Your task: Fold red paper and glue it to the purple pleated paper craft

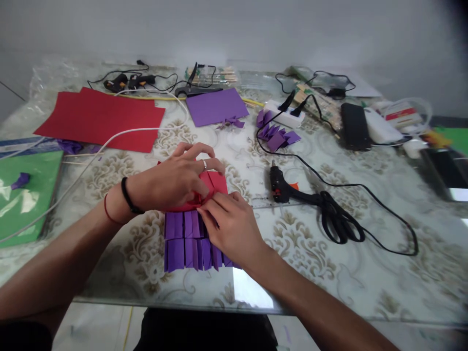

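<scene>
On the table in front of me lies a piece made of red paper [216,182] with two rows of folded purple paper strips [175,253] along its near side. My left hand [179,178], with a ring on one finger, reaches over the red part; its thumb and a finger press together on a fold while the other fingers arch above. My right hand [234,224] pinches the red paper's near edge, close to the left fingertips, and covers part of the purple strips. The exact spot between the fingertips is hidden.
To the right lie a hot glue gun [280,187] and black scissors [338,219]. Farther back are red sheets [106,117], a purple sheet [215,107], folded purple pieces [276,139], a white power strip [283,114] and a phone [354,126]. A green pack [25,204] is at left; cables cross the table.
</scene>
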`<state>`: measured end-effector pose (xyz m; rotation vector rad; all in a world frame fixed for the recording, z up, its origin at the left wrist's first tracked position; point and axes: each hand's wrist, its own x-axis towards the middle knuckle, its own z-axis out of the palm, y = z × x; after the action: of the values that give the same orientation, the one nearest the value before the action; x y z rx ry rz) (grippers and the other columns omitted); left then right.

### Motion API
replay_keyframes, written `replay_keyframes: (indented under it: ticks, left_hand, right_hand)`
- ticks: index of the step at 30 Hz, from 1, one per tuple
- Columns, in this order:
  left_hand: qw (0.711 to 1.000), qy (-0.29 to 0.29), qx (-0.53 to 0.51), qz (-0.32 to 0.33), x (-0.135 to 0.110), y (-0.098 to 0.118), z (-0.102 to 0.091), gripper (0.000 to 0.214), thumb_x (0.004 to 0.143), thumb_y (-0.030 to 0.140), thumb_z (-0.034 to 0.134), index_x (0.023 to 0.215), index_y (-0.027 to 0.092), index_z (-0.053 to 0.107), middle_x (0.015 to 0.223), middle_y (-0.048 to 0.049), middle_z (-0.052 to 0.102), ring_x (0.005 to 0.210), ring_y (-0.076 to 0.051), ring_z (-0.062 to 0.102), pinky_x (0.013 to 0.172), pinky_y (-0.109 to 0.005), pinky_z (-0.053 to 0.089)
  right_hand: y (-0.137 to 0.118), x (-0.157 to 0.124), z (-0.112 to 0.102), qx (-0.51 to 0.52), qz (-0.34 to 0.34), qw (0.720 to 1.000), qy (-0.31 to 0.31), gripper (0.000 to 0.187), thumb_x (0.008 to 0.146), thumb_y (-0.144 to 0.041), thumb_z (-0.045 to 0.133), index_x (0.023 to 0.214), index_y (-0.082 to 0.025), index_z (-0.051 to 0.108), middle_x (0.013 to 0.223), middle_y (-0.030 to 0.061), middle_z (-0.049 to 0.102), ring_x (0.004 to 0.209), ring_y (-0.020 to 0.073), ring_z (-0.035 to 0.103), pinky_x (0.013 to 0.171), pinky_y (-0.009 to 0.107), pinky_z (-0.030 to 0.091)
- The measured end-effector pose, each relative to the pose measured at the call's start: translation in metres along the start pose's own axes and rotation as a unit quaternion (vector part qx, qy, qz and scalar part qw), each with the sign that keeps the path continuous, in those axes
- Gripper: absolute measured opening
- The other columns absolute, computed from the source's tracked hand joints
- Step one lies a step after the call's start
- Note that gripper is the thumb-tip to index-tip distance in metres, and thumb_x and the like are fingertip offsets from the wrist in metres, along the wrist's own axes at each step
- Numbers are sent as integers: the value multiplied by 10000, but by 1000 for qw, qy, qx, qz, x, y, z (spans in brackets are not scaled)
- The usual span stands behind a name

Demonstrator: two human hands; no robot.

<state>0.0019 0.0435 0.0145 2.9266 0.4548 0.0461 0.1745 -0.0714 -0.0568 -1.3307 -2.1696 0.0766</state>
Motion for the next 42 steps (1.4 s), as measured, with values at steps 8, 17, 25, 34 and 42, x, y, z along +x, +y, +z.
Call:
replay_keyframes:
  ticks: [8, 17, 25, 34, 42]
  left_hand:
    - [1000, 11, -20, 9, 2, 0, 1, 298, 924, 133, 607, 703, 252, 768, 1288, -29, 745, 1404, -346, 444, 1145, -571, 298]
    - [999, 19, -35, 29, 2, -2, 3, 351, 858, 33, 540, 761, 270, 780, 1175, 1, 777, 1344, -325, 502, 1111, -534, 312]
    - [996, 37, -56, 55, -2, -6, 5, 221, 951, 132, 617, 870, 258, 780, 1091, -2, 796, 1302, -315, 554, 1100, -497, 322]
    - [994, 59, -48, 81, -2, -7, 7, 272, 1013, 177, 589, 778, 202, 724, 906, -31, 774, 1174, -300, 585, 1012, -479, 325]
    - [996, 32, -60, 54, 0, -5, 6, 339, 1014, 161, 537, 702, 200, 663, 820, -32, 752, 1141, -269, 582, 1055, -481, 314]
  right_hand:
    - [-2, -5, -1, -3, 3, 1000, -1, 268, 1049, -153, 527, 858, -200, 710, 813, 51, 708, 759, 210, 615, 761, 391, 406]
    - [-8, -15, -10, 3, 3, 1000, 0, 315, 1033, -129, 527, 767, -218, 671, 760, 31, 694, 729, 197, 587, 784, 408, 389]
    - [0, -15, -18, 70, 41, 996, 47, 211, 1051, -166, 575, 933, -213, 744, 916, 41, 790, 826, 200, 696, 829, 405, 438]
    - [2, -2, -7, 90, 52, 992, 68, 133, 1003, -206, 709, 877, -192, 749, 824, 20, 777, 796, 202, 713, 824, 385, 474]
    - [-1, -1, -7, 62, 23, 995, 71, 196, 1004, -142, 638, 830, -166, 726, 779, 37, 735, 755, 205, 670, 803, 388, 470]
